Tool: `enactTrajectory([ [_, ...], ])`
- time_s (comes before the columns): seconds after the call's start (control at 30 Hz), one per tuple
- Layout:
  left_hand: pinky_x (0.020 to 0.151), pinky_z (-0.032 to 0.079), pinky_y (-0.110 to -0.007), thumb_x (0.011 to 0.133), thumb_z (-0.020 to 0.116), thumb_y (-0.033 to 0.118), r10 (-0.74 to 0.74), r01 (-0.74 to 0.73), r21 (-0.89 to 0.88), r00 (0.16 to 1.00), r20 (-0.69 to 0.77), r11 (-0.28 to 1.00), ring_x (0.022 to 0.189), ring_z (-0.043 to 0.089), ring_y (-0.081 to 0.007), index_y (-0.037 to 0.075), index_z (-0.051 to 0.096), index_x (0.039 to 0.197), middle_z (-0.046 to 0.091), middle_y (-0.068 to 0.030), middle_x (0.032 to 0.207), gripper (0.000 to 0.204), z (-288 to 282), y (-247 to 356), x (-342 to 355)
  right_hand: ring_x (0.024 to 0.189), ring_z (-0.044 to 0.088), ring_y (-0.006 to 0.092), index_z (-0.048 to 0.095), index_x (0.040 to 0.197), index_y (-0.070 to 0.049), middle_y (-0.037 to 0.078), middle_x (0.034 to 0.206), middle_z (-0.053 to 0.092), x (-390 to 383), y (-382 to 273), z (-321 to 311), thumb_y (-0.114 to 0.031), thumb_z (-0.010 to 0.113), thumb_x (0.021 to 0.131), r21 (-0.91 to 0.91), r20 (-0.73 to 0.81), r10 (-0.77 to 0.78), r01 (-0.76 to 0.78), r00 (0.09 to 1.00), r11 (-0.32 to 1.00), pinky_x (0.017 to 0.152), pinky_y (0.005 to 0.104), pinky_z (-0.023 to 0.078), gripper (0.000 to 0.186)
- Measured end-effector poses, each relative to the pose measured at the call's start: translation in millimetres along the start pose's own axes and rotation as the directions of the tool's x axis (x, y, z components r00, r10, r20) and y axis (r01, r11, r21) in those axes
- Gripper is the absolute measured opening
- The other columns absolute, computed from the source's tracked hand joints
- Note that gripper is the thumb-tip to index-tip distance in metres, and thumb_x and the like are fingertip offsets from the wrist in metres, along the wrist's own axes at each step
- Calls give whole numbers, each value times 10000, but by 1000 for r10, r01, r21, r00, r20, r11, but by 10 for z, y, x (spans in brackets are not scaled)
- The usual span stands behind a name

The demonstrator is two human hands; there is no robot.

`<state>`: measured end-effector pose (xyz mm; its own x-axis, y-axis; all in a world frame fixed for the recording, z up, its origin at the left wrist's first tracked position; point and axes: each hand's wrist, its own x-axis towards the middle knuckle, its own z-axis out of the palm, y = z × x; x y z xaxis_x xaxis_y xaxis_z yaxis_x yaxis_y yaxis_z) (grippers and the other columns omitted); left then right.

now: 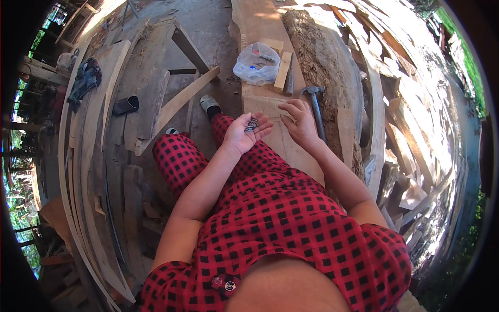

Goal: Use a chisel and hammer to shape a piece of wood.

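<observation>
My left hand is turned palm up and cupped, with a small pile of nails lying across the palm and fingers. Just to its right, my right hand hovers above a plank, its fingers bent and thumb apart. I see nothing between those fingers. A claw hammer lies on the plank beside the right hand, its head pointing away from me. Beyond my hands sits a clear plastic bag with small items inside. Next to the bag are a short wooden block and a dark metal tool.
The wide plank runs away from me beside a rough bark-edged slab. Piled timber offcuts fill the right side. On the left stand long boards, a dark cup-like container and a crumpled dark cloth.
</observation>
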<state>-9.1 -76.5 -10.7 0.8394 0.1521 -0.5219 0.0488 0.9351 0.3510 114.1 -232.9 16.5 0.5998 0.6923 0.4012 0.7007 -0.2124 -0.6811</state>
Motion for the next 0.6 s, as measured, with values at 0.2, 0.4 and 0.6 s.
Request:
enactTrajectory([
  [0.2,877,490,-468,954,340,213,-135,137,1,977,166,991,964,597,-328,-12,508,1111,603,-164,1021,322,-50,-201,-10,857,513,260,682,907,-96,66,831,555,-105,-225,-32,-91,647,734,-39,121,-130,135,984,990,769,371,412,176],
  [0.4,899,484,-458,948,360,207,-137,117,114,973,186,987,998,591,-298,-7,527,1116,589,-148,1079,319,95,-256,-66,835,504,248,695,900,-112,54,800,539,-208,-177,64,-102,661,720,-101,144,0,15,990,995,748,374,409,184],
  [0.6,907,482,-448,943,398,196,-159,137,96,947,280,986,983,598,-287,-12,527,1091,594,-146,1068,286,76,-235,82,891,501,257,686,833,-136,44,835,538,-160,-64,74,-138,637,719,-64,149,-25,35,989,997,778,402,400,124],
])
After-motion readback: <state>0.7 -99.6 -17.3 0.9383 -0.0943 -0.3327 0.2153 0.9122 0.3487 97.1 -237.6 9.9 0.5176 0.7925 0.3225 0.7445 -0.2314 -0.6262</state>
